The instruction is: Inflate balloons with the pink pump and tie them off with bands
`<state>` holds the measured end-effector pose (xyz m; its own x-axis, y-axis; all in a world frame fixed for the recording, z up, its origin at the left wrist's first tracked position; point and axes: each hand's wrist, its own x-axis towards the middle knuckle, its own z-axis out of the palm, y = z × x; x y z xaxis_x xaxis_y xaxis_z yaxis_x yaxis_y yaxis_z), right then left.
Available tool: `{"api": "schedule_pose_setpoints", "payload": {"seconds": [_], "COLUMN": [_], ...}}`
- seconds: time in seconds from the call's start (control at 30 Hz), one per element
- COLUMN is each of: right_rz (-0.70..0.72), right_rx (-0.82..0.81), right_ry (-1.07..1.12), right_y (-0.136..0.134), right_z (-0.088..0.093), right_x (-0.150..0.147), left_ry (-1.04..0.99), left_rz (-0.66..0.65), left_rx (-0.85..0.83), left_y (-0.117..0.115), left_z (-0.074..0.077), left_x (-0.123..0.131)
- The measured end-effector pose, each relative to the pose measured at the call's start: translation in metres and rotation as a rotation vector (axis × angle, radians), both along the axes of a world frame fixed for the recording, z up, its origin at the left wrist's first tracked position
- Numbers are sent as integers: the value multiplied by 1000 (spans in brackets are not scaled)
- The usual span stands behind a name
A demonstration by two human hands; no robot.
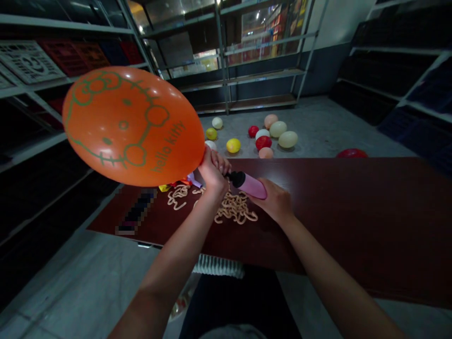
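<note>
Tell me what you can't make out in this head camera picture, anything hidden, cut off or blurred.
Head view:
The neck of the orange Hello Kitty balloon is hidden by the left hand, so its join with the black nozzle of the pink pump doesn't show.
The dark object on the table is pixelated.
The small coloured items are partly hidden behind the balloon.
The red balloon on the floor is cut off by the table's far edge.

Bare forearms (169, 268), dark trousers (240, 301)
</note>
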<state>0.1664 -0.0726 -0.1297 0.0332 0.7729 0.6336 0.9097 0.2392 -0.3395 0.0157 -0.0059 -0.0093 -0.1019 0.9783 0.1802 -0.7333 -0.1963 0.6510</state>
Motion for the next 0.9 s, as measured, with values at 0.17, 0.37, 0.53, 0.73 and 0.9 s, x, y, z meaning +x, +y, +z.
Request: {"api": "schedule_pose_setpoints", "payload": {"seconds": [0.17, 0.37, 0.53, 0.73, 0.9], "right_rz": [18, 74, 88, 118, 38], "right_rx": [26, 3, -17, -6, -15], "right_ry": [-141, -241, -367, -376, -253], "right_y": [-2, -3, -3, -2, -2], "right_z": [-5, -3, 2, 0, -4], "right_x": [2, 2, -2, -2, -1], "left_ry": [-43, -137, -195, -240, -181], "left_rz": [62, 113, 161, 187, 198], "left_rx": [-58, -69, -104, -125, -41], "left_y": [-2, -3, -5, -2, 1], "left_z": [13, 9, -14, -17, 15], "left_x": [-42, -103, -138, -139, -115]}}
